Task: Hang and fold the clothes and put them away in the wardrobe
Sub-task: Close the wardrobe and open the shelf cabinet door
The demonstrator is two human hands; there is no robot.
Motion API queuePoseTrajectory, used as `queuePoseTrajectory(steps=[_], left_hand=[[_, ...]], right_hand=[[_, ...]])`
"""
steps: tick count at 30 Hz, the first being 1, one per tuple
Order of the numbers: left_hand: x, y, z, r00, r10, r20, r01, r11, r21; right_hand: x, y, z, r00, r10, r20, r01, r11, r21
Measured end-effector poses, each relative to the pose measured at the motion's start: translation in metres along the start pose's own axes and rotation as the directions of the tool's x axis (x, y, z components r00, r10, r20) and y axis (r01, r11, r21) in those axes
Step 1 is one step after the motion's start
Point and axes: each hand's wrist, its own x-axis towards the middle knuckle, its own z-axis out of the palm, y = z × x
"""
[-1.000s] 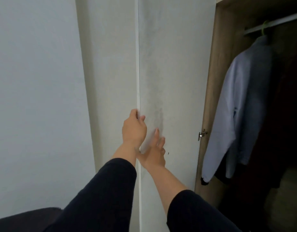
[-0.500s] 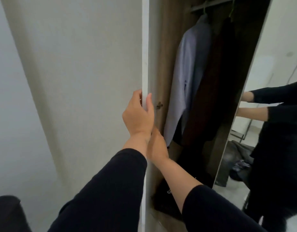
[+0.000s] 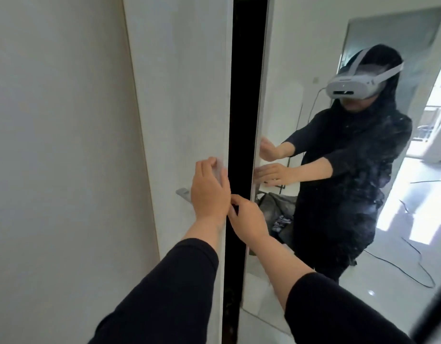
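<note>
Here the white wardrobe door [image 3: 184,95] stands almost shut, with a dark gap between it and the mirror door [image 3: 338,45]. The left hand [image 3: 209,192] lies flat, fingers straight, against the white door's edge beside the metal handle [image 3: 182,193]; the right hand [image 3: 246,218], fingers loosely curled, touches that edge just below

Home bedroom: mirrored wardrobe [image 3: 179,95]

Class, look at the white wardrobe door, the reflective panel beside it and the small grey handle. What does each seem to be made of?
White wardrobe door: probably laminated board, matt with faint grain. Reflective panel: mirror glass, showing a sharp reflection of the room. Small grey handle: likely brushed metal, dull sheen; partly hidden by the left hand.
</note>
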Motion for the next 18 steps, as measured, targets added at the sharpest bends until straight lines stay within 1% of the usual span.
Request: queuePoseTrajectory(steps=[1,3,4,6,8,11,14,18], left_hand=[[-0.005,-0.001,0.009,0.999,-0.010,0.041,0.010,1.000,0.004],[-0.010,0.000,0.025,0.992,-0.027,0.126,0.024,0.999,0.024],[-0.010,0.002,0.031,0.984,-0.039,0.175,0.033,0.999,0.036],[-0.007,0.007,0.042,0.956,-0.071,0.283,0.060,0.997,0.050],[-0.004,0.010,0.052,0.916,-0.103,0.387,0.095,0.995,0.040],[0.001,0.009,0.066,0.865,-0.101,0.491,0.109,0.994,0.013],[0.005,0.005,0.076,0.849,-0.074,0.523,0.068,0.997,0.032],[0.006,0.004,0.083,0.843,-0.075,0.532,0.067,0.997,0.033]], right_hand=[[0.004,0.011,-0.006,1.000,-0.007,-0.003,0.007,0.988,-0.155],[0.009,0.031,-0.018,0.999,0.016,0.048,0.008,0.887,-0.462],[0.009,0.039,-0.024,0.996,0.028,0.088,0.028,0.816,-0.577],[0.007,0.051,-0.032,0.987,0.032,0.157,0.092,0.689,-0.719],[0.003,0.059,-0.034,0.980,0.025,0.199,0.142,0.616,-0.775],[0.003,0.067,-0.032,0.969,0.041,0.244,0.177,0.571,-0.801],[0.004,0.074,-0.030,0.969,0.012,0.246,0.201,0.542,-0.816],[0.005,0.081,-0.026,0.971,0.005,0.240,0.202,0.524,-0.827]])
